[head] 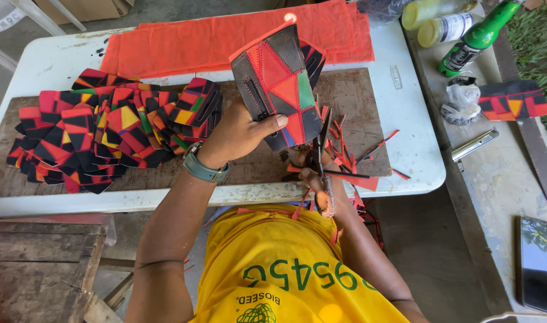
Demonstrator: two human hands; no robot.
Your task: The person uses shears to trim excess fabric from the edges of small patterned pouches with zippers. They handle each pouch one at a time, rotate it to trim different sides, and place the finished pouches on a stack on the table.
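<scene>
Patchwork pouch (280, 90): black with red, green and blue panels, red stitching and a zip along one side, orange lining showing at the top edge. Held upright above the middle of the bench, over the brown board.

Left hand (240, 134): grasping the pouch from its left side, thumb pressed across the lower front; a grey-green watch (203, 167) on the wrist.

Right hand (316, 179): closed around the handles of a pair of scissors (322, 146), blades pointing up at the lower right corner of the pouch (whether they touch the fabric cannot be told).

Brown board (357, 96): lies flat on the white bench (414, 137), under the hands.

Red scraps (345, 161): thin offcuts scattered on the board just right of the scissors, some hanging over the near edge.

Pile of pouches (106, 128): many pieces in the same black, red, yellow and green pattern, heaped on the left half of the board.

Orange cloth (195, 42): folded sheets along the far side of the bench, behind the held pouch.

Concrete ledge, right of the bench: green bottle (477, 36), two pale capped bottles (441, 21), a crumpled plastic bag (459, 101), one more patterned piece (513, 98), a metal tool (474, 145) and a dark phone (540, 263).
</scene>
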